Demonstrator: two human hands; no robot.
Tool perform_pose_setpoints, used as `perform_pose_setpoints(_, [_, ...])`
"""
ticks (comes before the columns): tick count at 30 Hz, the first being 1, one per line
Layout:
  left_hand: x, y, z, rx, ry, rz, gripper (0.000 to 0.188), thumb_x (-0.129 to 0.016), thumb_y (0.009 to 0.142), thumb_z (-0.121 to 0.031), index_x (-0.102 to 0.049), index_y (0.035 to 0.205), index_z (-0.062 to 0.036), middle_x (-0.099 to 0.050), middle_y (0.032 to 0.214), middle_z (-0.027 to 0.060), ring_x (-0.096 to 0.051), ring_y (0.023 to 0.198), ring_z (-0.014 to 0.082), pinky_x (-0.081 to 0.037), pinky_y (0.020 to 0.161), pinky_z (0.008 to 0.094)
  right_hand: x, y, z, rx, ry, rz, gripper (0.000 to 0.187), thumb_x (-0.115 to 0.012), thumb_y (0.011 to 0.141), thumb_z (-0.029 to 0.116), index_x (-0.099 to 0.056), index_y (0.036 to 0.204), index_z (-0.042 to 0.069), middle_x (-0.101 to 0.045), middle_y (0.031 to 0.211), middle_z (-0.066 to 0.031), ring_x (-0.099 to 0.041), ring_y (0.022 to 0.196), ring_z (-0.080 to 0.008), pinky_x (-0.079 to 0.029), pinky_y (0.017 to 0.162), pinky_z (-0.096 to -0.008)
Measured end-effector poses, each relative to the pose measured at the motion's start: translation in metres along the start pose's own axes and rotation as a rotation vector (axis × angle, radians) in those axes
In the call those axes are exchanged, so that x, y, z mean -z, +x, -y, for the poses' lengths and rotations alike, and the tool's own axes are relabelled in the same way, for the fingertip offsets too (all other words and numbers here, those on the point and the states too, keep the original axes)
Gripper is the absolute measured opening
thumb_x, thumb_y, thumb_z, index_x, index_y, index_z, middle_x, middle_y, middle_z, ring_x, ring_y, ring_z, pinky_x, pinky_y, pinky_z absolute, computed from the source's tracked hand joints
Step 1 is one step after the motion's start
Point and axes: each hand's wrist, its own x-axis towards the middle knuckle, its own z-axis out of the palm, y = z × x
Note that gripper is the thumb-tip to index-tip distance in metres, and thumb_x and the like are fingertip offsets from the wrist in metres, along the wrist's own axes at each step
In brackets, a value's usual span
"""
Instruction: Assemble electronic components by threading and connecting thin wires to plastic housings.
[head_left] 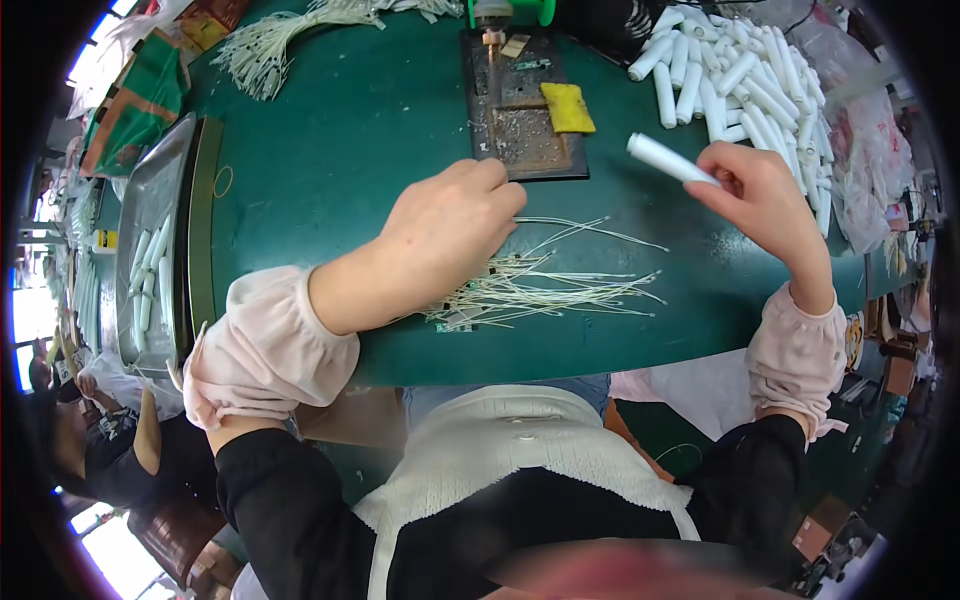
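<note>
Pinching white tube (662, 157) by its right end: right hand (757, 197). Left hand (450, 220) curled by wires (590, 294), can't tell its hold.

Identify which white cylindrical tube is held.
The white cylindrical tube pinched in the right hand, unlike the tubes heaped on the green table or lying in the grey metal tray.

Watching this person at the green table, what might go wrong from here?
The white tube is held near one end by the right hand, so it might slip or tip. The thin wires lie crossed, so pulling one could snag others. The big heap of similar tubes is loosely piled; a nudge may send some rolling.
</note>
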Motion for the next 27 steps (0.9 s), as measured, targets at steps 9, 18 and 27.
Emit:
perform_pose_setpoints(9, [0.0, 0.005, 0.009, -0.028, -0.125, 0.013, 0.005, -0.063, 0.076, -0.005, -0.06, 0.075, -0.0024, -0.055, 0.08, 0.0112, -0.058, 0.082, 0.0301, -0.051, 0.068, 0.0394, -0.01, 0.019, -0.009, -0.041, -0.066, 0.216, 0.019, -0.073, 0.073, 0.008, -0.056, 0.078, 0.0, -0.05, 0.057, -0.0058, -0.045, 0.05, -0.0146, -0.036, 0.049, -0.0313])
perform_pose_setpoints(18, [0.026, 0.011, 0.019, 0.162, -0.491, 0.113, 0.008, -0.067, 0.078, -0.001, -0.064, 0.085, -0.0005, -0.06, 0.072, 0.0097, -0.057, 0.062, 0.0177, -0.047, 0.057, 0.0272, -0.005, 0.041, 0.04, 0.294, 0.297, -0.02, 0.014, -0.069, 0.077, 0.006, -0.059, 0.086, 0.003, -0.053, 0.064, 0.001, -0.049, 0.056, -0.0062, -0.042, 0.052, -0.0207])
perform_pose_setpoints(27, [0.031, 0.011, 0.028, 0.394, -0.74, 0.137, 0.013, -0.067, 0.081, 0.0, -0.068, 0.093, -0.0016, -0.06, 0.076, -0.0002, -0.053, 0.069, 0.0044, -0.044, 0.059, 0.0183, -0.032, 0.079, 0.07, 0.093, 0.639, 0.539, 0.015, -0.067, 0.077, 0.0, -0.059, 0.09, 0.003, -0.055, 0.077, 0.0036, -0.049, 0.067, -0.0023, -0.039, 0.058, -0.0181])
